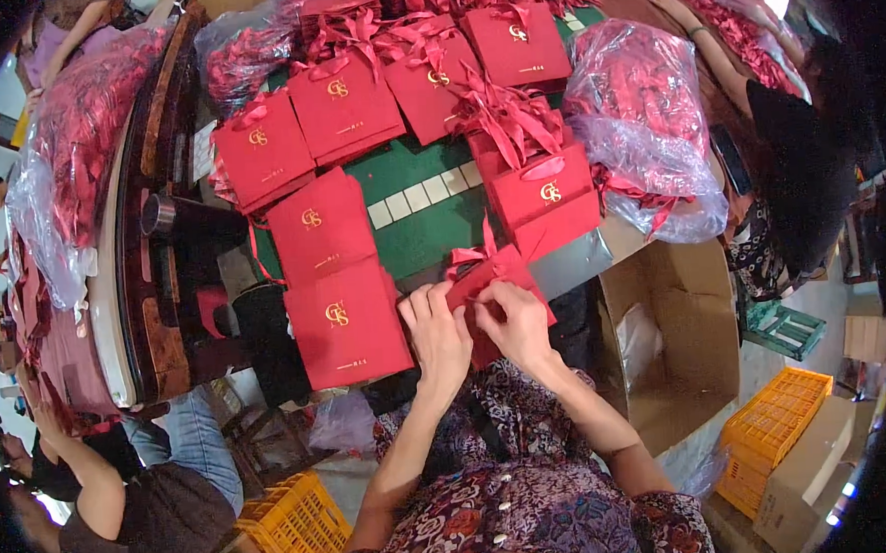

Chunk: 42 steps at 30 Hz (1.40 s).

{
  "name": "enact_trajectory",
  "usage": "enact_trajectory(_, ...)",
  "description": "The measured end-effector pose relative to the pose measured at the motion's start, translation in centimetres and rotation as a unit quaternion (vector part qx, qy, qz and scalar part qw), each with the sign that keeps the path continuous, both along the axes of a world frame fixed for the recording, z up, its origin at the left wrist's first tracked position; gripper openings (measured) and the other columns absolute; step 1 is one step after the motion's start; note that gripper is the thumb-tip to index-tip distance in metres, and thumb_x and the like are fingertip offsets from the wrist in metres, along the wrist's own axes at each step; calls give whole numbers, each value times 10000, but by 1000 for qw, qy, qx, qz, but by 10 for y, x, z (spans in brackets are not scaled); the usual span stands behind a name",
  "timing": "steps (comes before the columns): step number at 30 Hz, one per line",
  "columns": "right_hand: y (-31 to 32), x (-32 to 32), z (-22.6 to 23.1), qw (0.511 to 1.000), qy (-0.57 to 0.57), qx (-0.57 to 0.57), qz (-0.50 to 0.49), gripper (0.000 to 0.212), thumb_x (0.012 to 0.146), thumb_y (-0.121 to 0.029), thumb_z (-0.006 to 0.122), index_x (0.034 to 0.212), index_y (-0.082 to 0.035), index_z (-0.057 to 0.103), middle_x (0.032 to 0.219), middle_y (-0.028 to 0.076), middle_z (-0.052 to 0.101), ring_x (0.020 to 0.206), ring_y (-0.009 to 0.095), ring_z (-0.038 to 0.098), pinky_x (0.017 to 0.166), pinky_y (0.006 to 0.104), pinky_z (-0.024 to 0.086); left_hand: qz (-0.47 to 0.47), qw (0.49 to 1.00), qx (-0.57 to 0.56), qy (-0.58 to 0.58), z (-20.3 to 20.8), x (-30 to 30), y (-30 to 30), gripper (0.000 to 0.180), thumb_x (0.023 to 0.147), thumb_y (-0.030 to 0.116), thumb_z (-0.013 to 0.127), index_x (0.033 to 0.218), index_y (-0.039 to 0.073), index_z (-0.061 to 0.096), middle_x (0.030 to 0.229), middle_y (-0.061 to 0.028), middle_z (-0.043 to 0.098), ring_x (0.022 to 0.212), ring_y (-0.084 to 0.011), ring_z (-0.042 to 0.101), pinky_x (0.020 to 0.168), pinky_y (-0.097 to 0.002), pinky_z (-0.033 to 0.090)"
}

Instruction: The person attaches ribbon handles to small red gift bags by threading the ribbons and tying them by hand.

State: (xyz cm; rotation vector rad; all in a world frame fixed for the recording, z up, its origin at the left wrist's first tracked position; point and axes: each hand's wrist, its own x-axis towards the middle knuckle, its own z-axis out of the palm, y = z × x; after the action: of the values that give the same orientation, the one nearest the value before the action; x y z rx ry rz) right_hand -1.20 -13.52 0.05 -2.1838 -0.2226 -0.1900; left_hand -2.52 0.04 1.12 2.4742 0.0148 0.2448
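Observation:
Close to my body at the table's front edge is a small red paper gift bag (506, 270) with a red ribbon at its top. My left hand (438, 339) grips its left side with bent fingers. Just beside it, my right hand (516, 325) is closed in a pinch over the bag's face; what lies between thumb and fingertip is too small to make out. Flat red bags with gold print (337, 322) lie in stacks left of my hands. To the right, more red bags (547, 193) stand with ribbon handles up.
A green table mat (415, 218) with a row of pale tiles lies beyond my hands. Plastic-wrapped red bundles (639, 106) sit at right. A dark tumbler (185, 219) lies at left. Below are an open cardboard box (682, 334) and orange crates (776, 414). Other people work at both sides.

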Motion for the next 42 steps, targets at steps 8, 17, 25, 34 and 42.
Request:
enact_trajectory(8,2,1,5,1000,14,23,-2,118,788,-72,717,860,-21,640,804,122,666,726,282,654,671,376,509,-8,997,31,-67,5,-4,0,315,838,4,631,1146,26,570,1096,-156,541,1025,-370,492,878,-463,433)
enact_trajectory(17,5,-1,10,993,70,98,1,123,793,-50,725,864,6,641,779,109,681,675,166,653,616,294,508,-15,996,51,-77,7,-6,0,269,836,32,611,1104,50,606,1091,-137,575,997,-351,508,872,-448,441)
enact_trajectory(25,17,-8,18,984,103,140,-46,96,798,-33,719,841,0,640,732,92,681,661,119,635,607,280,504,-15,997,50,-56,16,-5,-1,237,808,44,602,1043,69,617,966,-91,648,966,-312,530,829,-438,429)
enact_trajectory(34,18,-8,16,984,85,147,-45,107,824,-46,727,858,3,638,734,99,683,669,116,642,593,281,502,-33,998,21,-57,19,-9,-1,151,864,43,595,1013,63,609,922,-108,638,878,-325,516,807,-432,407)
enact_trajectory(42,-2,-5,36,999,-13,34,23,196,868,-8,671,1064,-14,669,929,159,682,781,306,685,655,348,547,-30,998,-48,-33,15,2,0,184,862,111,664,1013,30,598,952,-131,647,913,-342,526,829,-438,433)
